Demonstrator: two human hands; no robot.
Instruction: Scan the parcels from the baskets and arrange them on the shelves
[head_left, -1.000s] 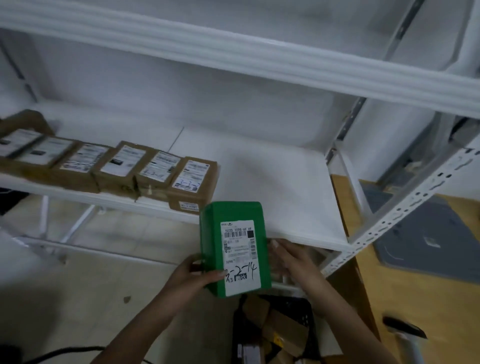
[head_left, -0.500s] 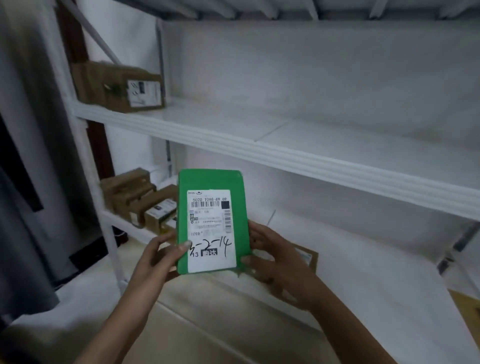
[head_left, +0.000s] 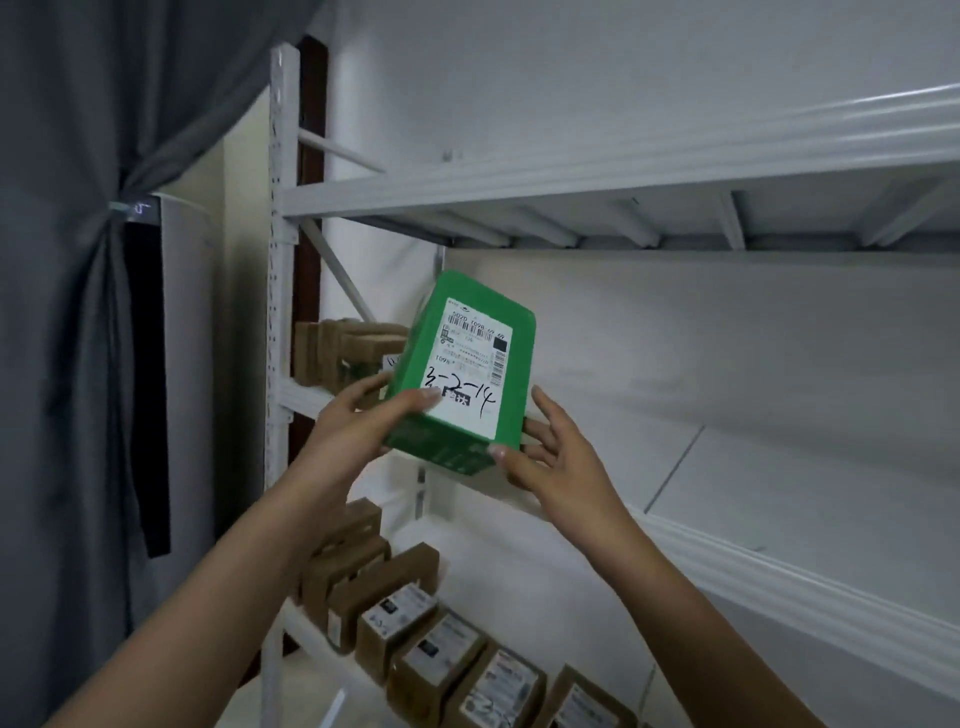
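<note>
Green parcel (head_left: 462, 364) is up in the air in front of the middle shelf (head_left: 779, 569), near its left end, and it does not touch the shelf. Half a second ago it was lower down and stood straight up, with its flat front facing the person. Now it is higher and tipped back. Its long side runs from the low end by the hands to the high end, which points up and away toward the back of the shelves and leans a little to the right. The white label (head_left: 470, 371) faces up and toward the person, with the bar code at the far end and the black writing at the near end. The left hand (head_left: 358, 421) grips the low left corner, with its thumb on the front by the label and its fingers round the side. The right hand (head_left: 550, 452) holds the low right corner, with its thumb tip on the bottom edge and its fingers spread along the right side and behind. Just behind the left hand, some brown boxes (head_left: 353, 348) stand at the left end of the middle shelf. Below, a row of brown parcels (head_left: 415, 629) lies on the lower shelf (head_left: 519, 587). Above is the top shelf (head_left: 623, 176). A white post (head_left: 280, 260) holds the shelves at the left. Beside the post hangs a grey curtain (head_left: 78, 260), which has come into view.
</note>
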